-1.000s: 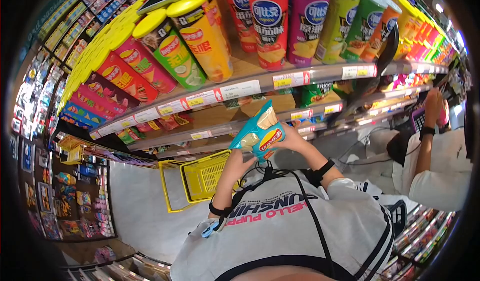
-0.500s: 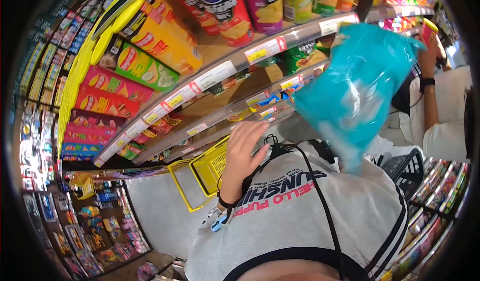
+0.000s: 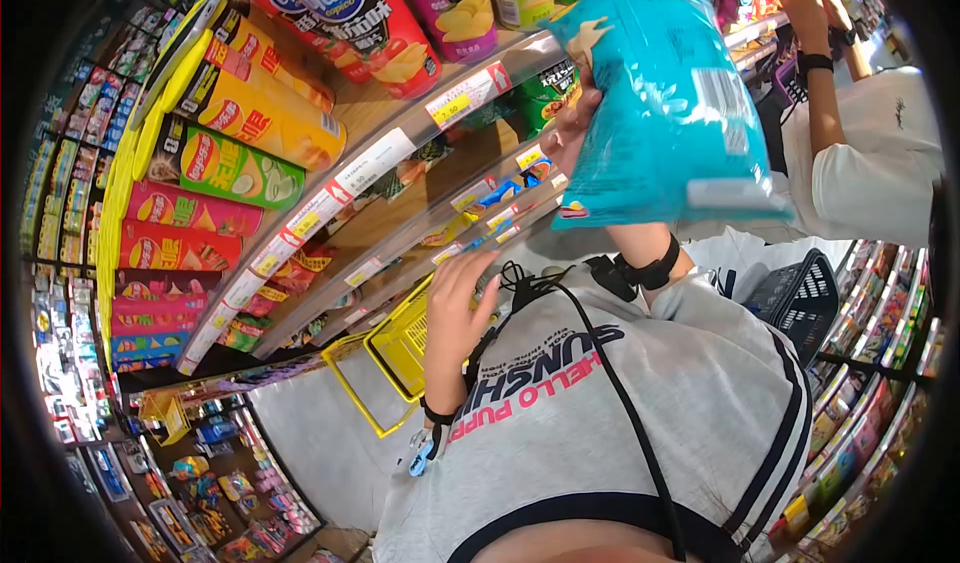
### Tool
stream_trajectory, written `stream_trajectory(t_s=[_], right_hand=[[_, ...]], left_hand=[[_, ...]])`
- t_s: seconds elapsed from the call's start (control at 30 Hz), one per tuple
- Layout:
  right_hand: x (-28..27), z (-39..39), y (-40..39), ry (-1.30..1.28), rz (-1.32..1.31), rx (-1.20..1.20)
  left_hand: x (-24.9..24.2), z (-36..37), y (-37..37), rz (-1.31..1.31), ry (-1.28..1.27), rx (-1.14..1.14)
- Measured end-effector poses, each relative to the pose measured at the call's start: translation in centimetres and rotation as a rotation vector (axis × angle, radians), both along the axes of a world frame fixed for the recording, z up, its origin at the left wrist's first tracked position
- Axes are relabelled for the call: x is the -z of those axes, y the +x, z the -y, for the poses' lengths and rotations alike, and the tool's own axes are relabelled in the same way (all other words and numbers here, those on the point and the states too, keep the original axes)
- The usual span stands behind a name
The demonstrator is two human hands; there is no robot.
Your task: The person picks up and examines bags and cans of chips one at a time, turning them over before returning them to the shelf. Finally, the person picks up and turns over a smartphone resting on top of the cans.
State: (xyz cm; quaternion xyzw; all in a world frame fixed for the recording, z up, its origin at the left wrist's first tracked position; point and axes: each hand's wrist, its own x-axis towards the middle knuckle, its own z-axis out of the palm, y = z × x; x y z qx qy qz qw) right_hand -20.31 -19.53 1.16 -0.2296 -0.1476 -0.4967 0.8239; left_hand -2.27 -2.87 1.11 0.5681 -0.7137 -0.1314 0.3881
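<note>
My right hand [image 3: 574,129] grips the left edge of a turquoise snack bag [image 3: 660,113], raised in front of the shelf. A white barcode panel faces me, and the bag covers part of my right hand and forearm. My left hand [image 3: 458,301] holds nothing, its fingers stretched out and slightly apart. It hovers in front of the lower shelves, near a yellow shopping basket [image 3: 400,341]. Red chip canisters [image 3: 365,28] stand on the shelf to the left of the bag.
More chip canisters [image 3: 235,168] line the curved shelf [image 3: 375,168] on the left. At the right, another person [image 3: 870,153] reaches toward the shelves. A dark basket [image 3: 800,298] is behind my right side. Further shelves stand at lower left and lower right.
The turquoise bag has moved up and left and turned, showing its barcode and my gripping fingers. My left hand stays open. The other person's hands have risen toward the shelf.
</note>
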Motion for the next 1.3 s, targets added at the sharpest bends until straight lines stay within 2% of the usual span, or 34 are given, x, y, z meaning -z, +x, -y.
stream_trajectory(t_s=[0.1,0.27,0.3,0.37,0.47,0.57,0.6,0.7,0.8,0.9,1.03,1.17,1.2,1.3], right_hand=[[2.6,0.3,-2.1,-0.097,-0.487,0.082],[7.6,3.6,-3.5,-0.689,-1.098,0.017],[6.4,2.4,-2.6,-0.480,-1.166,0.017],[6.5,2.3,-1.7,-0.600,-1.306,0.155],[8.8,3.3,-0.7,-0.535,-1.558,0.255],[9.7,4.9,1.0,-0.575,-1.557,0.303],[11.1,5.8,1.9,-0.578,-1.473,0.348],[10.6,7.3,5.4,-0.529,-1.300,0.534],[10.4,9.2,7.9,-0.510,-1.431,0.743],[11.3,11.5,8.9,-0.585,-1.460,0.732],[12.0,11.7,9.0,-0.557,-1.520,0.659],[15.3,11.6,9.6,-0.506,-1.456,0.648],[13.3,10.6,9.3,-0.515,-1.493,0.602],[13.0,10.2,8.8,-0.566,-1.477,0.745]], left_hand=[[0.2,0.1,0.1,-0.046,0.039,-0.013],[1.6,-0.3,1.0,0.038,0.222,-0.055],[1.9,-0.3,1.3,0.067,0.264,-0.059],[2.3,-0.4,1.7,0.127,0.352,-0.059],[3.5,-1.0,2.3,0.196,0.398,-0.117],[4.1,-1.7,2.6,0.168,0.369,-0.163],[4.1,-2.0,2.7,0.162,0.388,-0.180],[4.1,-2.5,3.1,0.144,0.430,-0.222],[4.2,-2.7,3.4,0.135,0.439,-0.246],[4.1,-2.9,3.5,0.124,0.442,-0.273],[4.5,-3.2,3.8,0.090,0.453,-0.297],[5.3,-3.5,3.9,0.088,0.474,-0.295],[5.4,-3.4,3.8,0.094,0.476,-0.296],[5.3,-3.1,3.9,0.113,0.462,-0.286]])
